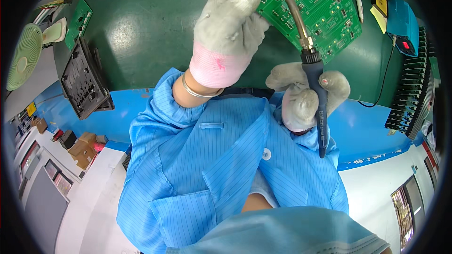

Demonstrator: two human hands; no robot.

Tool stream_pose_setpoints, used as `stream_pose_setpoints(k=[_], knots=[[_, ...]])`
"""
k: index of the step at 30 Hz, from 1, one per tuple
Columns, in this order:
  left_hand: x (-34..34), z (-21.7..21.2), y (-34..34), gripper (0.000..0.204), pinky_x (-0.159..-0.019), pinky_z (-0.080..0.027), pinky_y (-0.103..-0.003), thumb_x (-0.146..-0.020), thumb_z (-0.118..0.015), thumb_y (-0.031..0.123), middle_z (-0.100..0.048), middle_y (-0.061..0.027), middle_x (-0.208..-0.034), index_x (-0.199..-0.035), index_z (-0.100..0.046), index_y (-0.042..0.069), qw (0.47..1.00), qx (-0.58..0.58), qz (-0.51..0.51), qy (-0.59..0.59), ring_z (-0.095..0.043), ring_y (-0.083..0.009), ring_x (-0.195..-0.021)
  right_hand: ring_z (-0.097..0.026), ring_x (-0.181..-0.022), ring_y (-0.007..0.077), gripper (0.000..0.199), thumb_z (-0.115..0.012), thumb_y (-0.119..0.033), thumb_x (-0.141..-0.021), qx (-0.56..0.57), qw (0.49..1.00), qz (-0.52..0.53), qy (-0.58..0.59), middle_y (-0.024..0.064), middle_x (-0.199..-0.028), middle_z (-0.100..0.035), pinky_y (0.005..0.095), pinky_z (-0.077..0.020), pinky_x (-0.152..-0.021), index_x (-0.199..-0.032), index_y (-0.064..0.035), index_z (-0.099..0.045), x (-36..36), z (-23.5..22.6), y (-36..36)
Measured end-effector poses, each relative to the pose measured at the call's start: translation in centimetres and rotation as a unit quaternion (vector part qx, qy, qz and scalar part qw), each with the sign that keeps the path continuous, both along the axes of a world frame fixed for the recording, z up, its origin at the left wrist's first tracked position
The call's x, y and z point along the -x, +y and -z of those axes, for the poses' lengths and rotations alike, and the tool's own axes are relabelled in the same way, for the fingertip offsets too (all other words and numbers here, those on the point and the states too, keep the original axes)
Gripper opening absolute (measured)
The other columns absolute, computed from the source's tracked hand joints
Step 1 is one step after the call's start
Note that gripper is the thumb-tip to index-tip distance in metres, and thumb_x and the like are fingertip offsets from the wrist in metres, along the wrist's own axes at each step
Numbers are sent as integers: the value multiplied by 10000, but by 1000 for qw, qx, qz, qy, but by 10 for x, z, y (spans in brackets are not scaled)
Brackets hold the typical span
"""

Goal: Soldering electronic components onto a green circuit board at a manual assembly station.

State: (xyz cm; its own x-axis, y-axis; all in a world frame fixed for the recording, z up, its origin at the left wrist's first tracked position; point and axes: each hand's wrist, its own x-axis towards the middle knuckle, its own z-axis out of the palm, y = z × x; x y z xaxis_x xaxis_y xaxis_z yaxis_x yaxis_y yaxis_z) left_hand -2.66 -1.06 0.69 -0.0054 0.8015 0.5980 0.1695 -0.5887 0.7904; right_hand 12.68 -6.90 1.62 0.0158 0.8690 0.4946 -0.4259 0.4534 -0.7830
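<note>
your left hand (230, 28) is clamped on the green circuit board (310, 4) at 12 o'clock; your right hand (308, 96) grips the soldering iron (313, 73), tip on the board.

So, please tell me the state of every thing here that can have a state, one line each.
left hand: gloved, gripping the circuit board's edge
right hand: gloved, closed around the soldering iron's handle
circuit board: held tilted above the green mat
soldering iron: tip against the board
soldering station: red display lit
fan: spinning or still, cannot tell
</note>
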Motion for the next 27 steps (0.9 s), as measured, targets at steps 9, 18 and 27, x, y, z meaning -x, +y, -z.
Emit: stream_pose_setpoints(k=[9,18,27], knots=[[-22,-30,-7,455,-787,-468,-246,-947,-459,80,-600,-157,-1180,-1357,-377,-98,992,72,-63,-80,-604,-197,-929,-612,-494,175,377,-651,-287,-919,67,997,38,-9,260,-745,-673,244,-483,-421,-1150,-91,-426,10,0,-5],[-7,-17,-12,284,-637,-527,-252,-904,-543,53,-626,-152,-1059,-1182,-495,14,985,117,13,-128,-634,-183,-815,-643,-579,197,355,-658,-125,-896,41,998,14,48,294,-797,-667,289,-523,-476,-1140,-24,-421,14,7,-6],[-41,-54,-6,348,-544,-455,-232,-964,-416,231,-614,-88,-950,-1207,-463,-12,876,275,60,-392,-547,-128,-630,-666,-618,240,347,-661,-86,-882,79,992,-2,95,309,-838,-664,322,-551,-511,-1121,1,-426,15,3,-8]])
